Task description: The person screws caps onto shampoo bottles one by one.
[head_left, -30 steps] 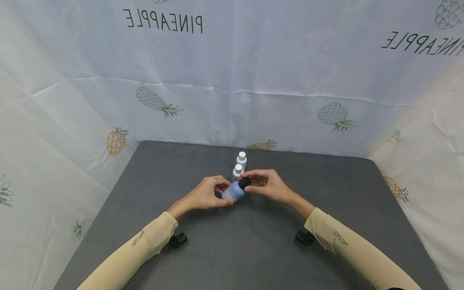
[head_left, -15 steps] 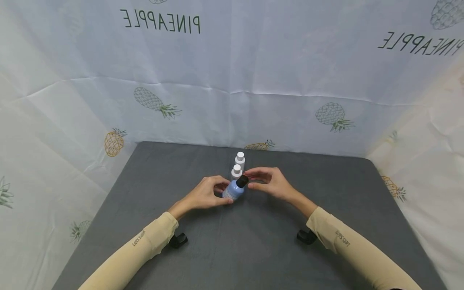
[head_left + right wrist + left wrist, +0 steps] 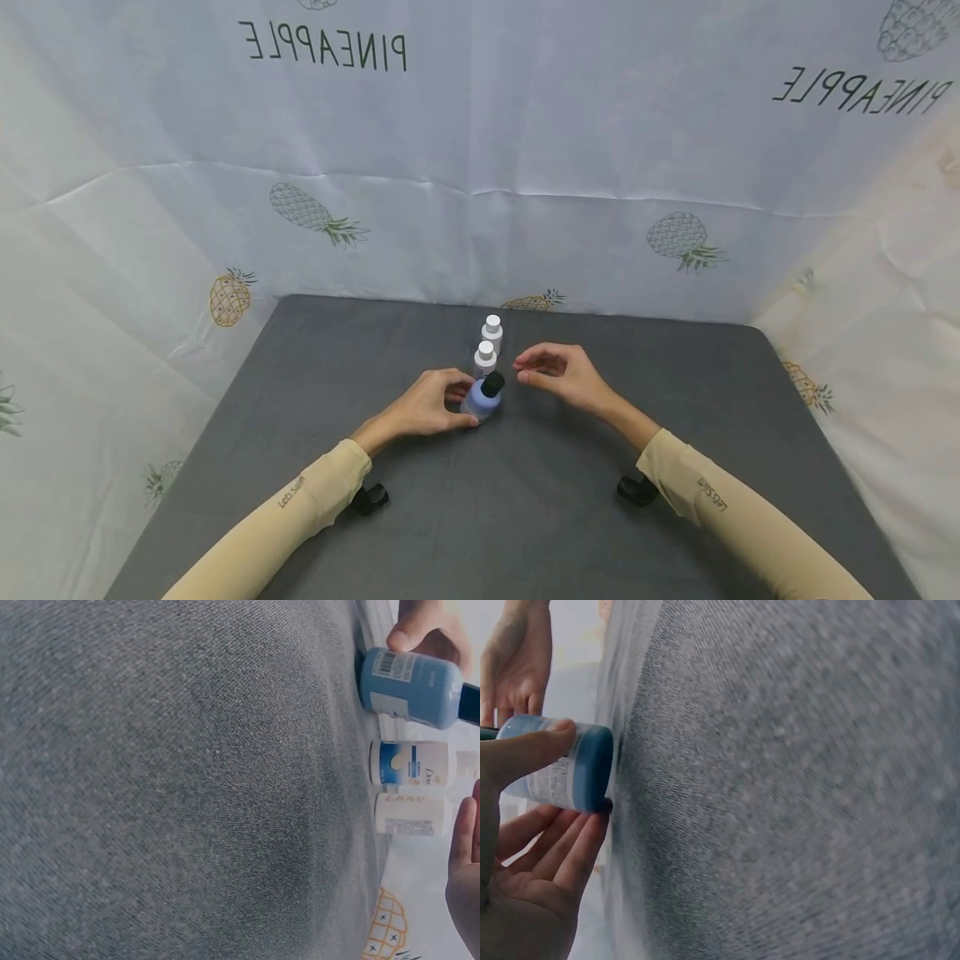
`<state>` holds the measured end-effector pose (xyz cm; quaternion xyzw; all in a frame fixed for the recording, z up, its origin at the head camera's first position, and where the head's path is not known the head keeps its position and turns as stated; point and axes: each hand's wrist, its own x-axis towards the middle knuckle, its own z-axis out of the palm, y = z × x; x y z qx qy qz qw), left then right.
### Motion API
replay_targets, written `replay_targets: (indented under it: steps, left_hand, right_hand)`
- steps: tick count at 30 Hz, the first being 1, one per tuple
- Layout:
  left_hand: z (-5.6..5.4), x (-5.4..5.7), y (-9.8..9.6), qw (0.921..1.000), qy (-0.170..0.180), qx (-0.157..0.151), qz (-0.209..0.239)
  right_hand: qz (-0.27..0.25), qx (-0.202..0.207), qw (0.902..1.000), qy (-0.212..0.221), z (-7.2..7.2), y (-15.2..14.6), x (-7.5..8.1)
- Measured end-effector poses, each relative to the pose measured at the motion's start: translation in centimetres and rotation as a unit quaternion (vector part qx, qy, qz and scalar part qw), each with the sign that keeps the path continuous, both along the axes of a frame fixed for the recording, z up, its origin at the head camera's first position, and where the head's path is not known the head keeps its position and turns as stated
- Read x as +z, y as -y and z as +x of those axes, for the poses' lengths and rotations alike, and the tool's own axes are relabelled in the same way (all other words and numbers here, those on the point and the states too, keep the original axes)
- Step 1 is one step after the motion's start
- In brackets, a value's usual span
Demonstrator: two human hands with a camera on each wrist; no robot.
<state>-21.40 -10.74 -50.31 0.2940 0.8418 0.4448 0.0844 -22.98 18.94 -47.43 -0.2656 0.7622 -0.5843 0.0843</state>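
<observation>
My left hand point(image 3: 429, 404) holds a small blue bottle point(image 3: 481, 402) with a black cap point(image 3: 492, 384). In the left wrist view its thumb point(image 3: 551, 741) lies across the label, and the fingers support the far side near the base. The bottle leans slightly with its cap away from me; whether its base touches the table I cannot tell. To the right, my right hand point(image 3: 561, 373) hovers apart from the bottle, fingers loosely bent around nothing. Just beyond the blue bottle stand two white-capped bottles, a nearer one point(image 3: 485, 360) and a farther one point(image 3: 492, 333).
A dark grey cloth covers the table point(image 3: 480, 517). Behind it hangs a pale curtain point(image 3: 585, 142) printed with pineapples. In the right wrist view, the white bottle point(image 3: 411, 763) with a blue label stands beside the other white bottle point(image 3: 411, 814).
My right hand has let go of the black cap and drawn away to the right. The blue bottle, still in my left hand, has tipped closer to upright and sunk slightly.
</observation>
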Motion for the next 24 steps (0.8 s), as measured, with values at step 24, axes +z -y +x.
replay_targets:
  steps: [24]
  left_hand:
    - [-0.44,-0.51,0.60,1.0000,0.004,-0.006,-0.007]
  right_hand:
    - [0.012,-0.030,0.9994,0.008,0.28,0.19,-0.25]
